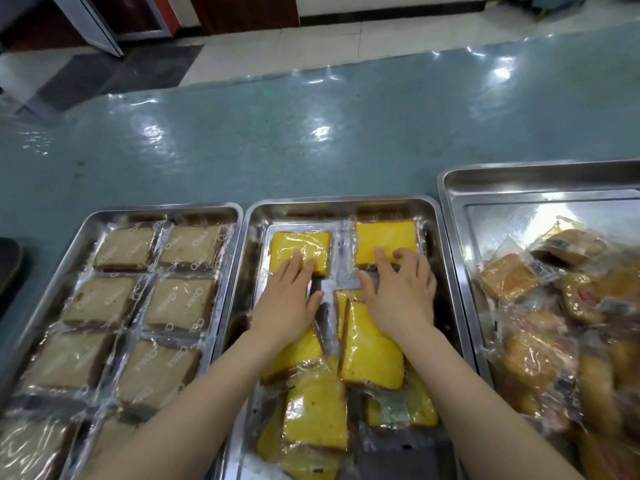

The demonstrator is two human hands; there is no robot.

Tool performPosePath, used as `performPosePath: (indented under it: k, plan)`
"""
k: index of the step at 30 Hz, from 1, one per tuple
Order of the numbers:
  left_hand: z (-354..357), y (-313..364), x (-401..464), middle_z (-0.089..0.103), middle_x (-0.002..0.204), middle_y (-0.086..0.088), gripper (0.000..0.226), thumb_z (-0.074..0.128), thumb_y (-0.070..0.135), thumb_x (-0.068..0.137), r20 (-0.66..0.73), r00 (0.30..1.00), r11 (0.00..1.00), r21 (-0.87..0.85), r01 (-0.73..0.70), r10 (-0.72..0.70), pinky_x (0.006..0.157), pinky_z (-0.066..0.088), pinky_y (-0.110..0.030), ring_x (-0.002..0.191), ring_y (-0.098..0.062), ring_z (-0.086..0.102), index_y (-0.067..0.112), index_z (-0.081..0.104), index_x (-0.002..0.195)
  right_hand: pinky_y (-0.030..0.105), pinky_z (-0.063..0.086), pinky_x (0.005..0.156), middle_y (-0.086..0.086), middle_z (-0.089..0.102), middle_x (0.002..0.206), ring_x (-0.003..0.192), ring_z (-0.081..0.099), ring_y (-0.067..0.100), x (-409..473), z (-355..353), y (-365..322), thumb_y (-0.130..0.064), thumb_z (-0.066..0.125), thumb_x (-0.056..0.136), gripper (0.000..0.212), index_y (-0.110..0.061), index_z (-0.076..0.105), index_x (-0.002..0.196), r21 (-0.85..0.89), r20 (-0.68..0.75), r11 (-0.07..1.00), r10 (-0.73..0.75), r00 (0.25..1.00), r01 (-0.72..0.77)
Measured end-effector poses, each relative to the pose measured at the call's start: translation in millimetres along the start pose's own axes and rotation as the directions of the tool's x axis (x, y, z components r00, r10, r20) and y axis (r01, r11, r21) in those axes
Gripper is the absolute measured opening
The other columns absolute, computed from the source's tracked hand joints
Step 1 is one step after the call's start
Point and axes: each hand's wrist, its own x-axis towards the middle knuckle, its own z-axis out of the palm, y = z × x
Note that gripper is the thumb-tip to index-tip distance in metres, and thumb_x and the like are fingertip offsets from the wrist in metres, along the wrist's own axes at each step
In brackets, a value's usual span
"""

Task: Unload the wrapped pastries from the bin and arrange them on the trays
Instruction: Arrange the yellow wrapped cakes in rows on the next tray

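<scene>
On the middle tray (258, 211) the person is setting out yellow cake slices in a grid like the one filled with pale slices (180, 301) on the left tray (227, 211), two to a row. That seems to be why the two far slices lie flat and side by side against the tray's 12 o'clock rim: they look like the first row.

The left hand (289, 299) lies flat on the left yellow slice (300, 251). Its fingers (294, 263) are straight and relaxed, pressing on the wrapper's near edge rather than curling around it. The slice runs on from the fingertips toward 12 o'clock, so the hand covers only its 6 o'clock edge.

The right hand (398, 292) rests on the right yellow slice (386, 240). Its fingers (401, 254) are bent at the knuckles, tips down on the near edge, as if nudging the slice square. Whether they pinch the wrapper cannot be told. This slice also lies at 12 o'clock from the fingertips.

The remaining yellow slices (372, 355) lie in a loose, overlapping heap under the forearms, at the tray's 6 o'clock end, not yet sorted. At 3 o'clock a deeper bin (457, 216) holds a jumble of brown wrapped pastries (540, 341), so much unloading appears to remain.
</scene>
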Motion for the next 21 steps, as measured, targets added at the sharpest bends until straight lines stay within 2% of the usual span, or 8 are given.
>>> performPosePath:
  k: [2,6,10,12,14,16,18,21]
  plan:
    - [-1,-5,9,-0.009,0.158,0.004,0.065,0.036,0.047,0.097,0.041,0.999,1.0,-0.011,0.006,-0.005,0.117,0.006,-0.037,0.144,-0.015,-0.009,0.027,0.004,0.15,0.049,0.016,0.111,0.006,0.028,0.142,0.132,0.014,0.026,1,0,1,-0.057,0.027,0.094,0.059,-0.028,0.027,0.145,-0.001,0.001,1.0,-0.016,1.0,0.016]
    - [-3,-8,18,-0.016,0.156,0.005,0.067,0.035,0.049,0.096,0.072,0.997,1.0,-0.009,0.011,-0.01,0.116,0.001,-0.036,0.143,-0.014,-0.014,0.028,-0.001,0.15,0.05,0.007,0.115,0.003,0.023,0.151,0.142,0.006,0.027,2,0,0,-0.056,0.025,0.095,0.061,-0.027,0.021,0.148,0.018,0.033,0.999,-0.034,0.999,0.033]
    - [-4,-6,6,-0.022,0.154,0.007,0.07,0.039,0.046,0.096,-0.033,0.999,0.998,-0.062,-0.002,0.0,0.114,0.0,-0.034,0.141,-0.012,-0.019,0.03,-0.002,0.15,0.046,0.009,0.116,0.001,0.029,0.15,0.143,0.011,0.024,0,-1,-1,-0.051,0.031,0.096,0.057,-0.022,0.029,0.145,0.066,-0.011,0.998,-0.024,1.0,0.024]
    - [-8,-7,-9,-0.017,0.155,0.008,0.068,0.04,0.045,0.095,-0.087,0.996,0.992,-0.13,-0.004,-0.008,0.114,0.003,-0.034,0.142,-0.01,-0.016,0.03,0.002,0.15,0.044,0.02,0.112,0.005,0.043,0.139,0.135,0.029,0.026,-5,-4,-2,-0.044,0.039,0.096,0.047,-0.018,0.046,0.135,0.089,-0.121,0.994,-0.051,0.991,0.062]
    - [-11,-10,-28,-0.003,0.158,0.005,0.066,0.041,0.048,0.094,-0.046,0.998,0.979,-0.202,0.03,-0.04,0.115,0.01,-0.036,0.144,-0.013,-0.002,0.029,0.011,0.15,0.042,0.035,0.096,0.006,0.058,0.114,0.112,0.049,0.027,-13,-5,-2,-0.038,0.047,0.095,0.033,-0.015,0.062,0.113,0.069,-0.224,0.984,-0.145,0.964,0.164]
    - [-11,-12,-49,0.009,0.158,0.002,0.065,0.041,0.052,0.093,0.068,0.997,0.982,-0.181,0.047,-0.035,0.115,0.01,-0.041,0.145,-0.017,0.006,0.03,0.016,0.149,0.039,0.038,0.085,0.004,0.061,0.1,0.099,0.052,0.026,-22,-4,-3,-0.039,0.047,0.095,0.032,-0.015,0.066,0.101,0.042,-0.161,0.972,-0.22,0.962,0.23]
    - [-7,-11,-68,0.005,0.159,0.0,0.067,0.035,0.056,0.093,0.167,0.986,0.998,-0.066,0.008,0.003,0.115,0.002,-0.044,0.145,-0.021,0.002,0.03,0.012,0.15,0.037,0.039,0.082,0.005,0.062,0.098,0.098,0.052,0.026,-31,-1,-3,-0.042,0.042,0.096,0.038,-0.013,0.067,0.1,0.04,-0.053,0.971,-0.233,0.971,0.235]
    - [-1,-9,-89,-0.003,0.159,0.0,0.068,0.029,0.059,0.093,0.203,0.979,0.999,-0.032,-0.008,0.015,0.114,-0.004,-0.043,0.145,-0.022,-0.004,0.03,0.007,0.151,0.037,0.042,0.079,0.007,0.062,0.095,0.095,0.053,0.027,-47,-2,-3,-0.041,0.042,0.096,0.039,-0.012,0.067,0.096,0.036,-0.016,0.978,-0.206,0.978,0.207]
